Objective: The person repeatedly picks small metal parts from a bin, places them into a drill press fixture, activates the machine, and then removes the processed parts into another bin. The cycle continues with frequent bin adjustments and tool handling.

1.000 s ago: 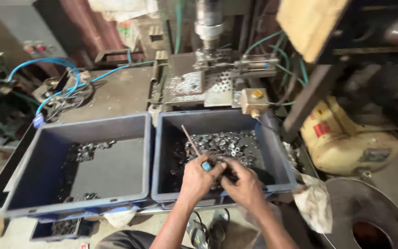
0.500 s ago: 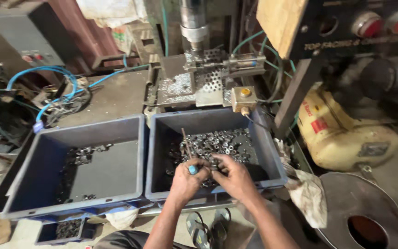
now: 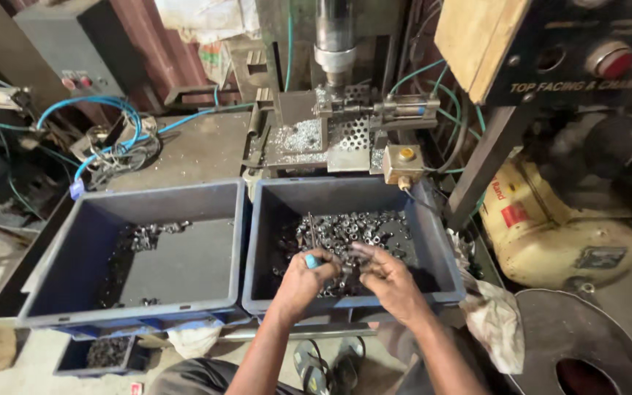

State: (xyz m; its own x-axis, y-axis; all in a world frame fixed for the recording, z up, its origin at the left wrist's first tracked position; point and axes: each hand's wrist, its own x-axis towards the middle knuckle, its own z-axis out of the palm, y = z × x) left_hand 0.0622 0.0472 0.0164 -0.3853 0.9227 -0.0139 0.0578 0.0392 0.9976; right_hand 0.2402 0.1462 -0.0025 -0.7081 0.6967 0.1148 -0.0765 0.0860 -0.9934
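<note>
Over the right-hand blue bin (image 3: 433,241), both hands meet above a heap of small dark metal nuts (image 3: 360,230). Left hand (image 3: 303,279): fingers closed around a thin metal rod with a blue grip (image 3: 311,249), its tip slanting up and away over the heap. Right hand (image 3: 389,278): fingertips pinched together on what appears to be a nut or two, just beside the rod; the exact piece is too small to tell. Left-hand blue bin (image 3: 74,271): a sparse scatter of similar parts. Risk: a loosely pinched nut could slip back into the heap, and a tilted rod could shed any pieces on it.
</note>
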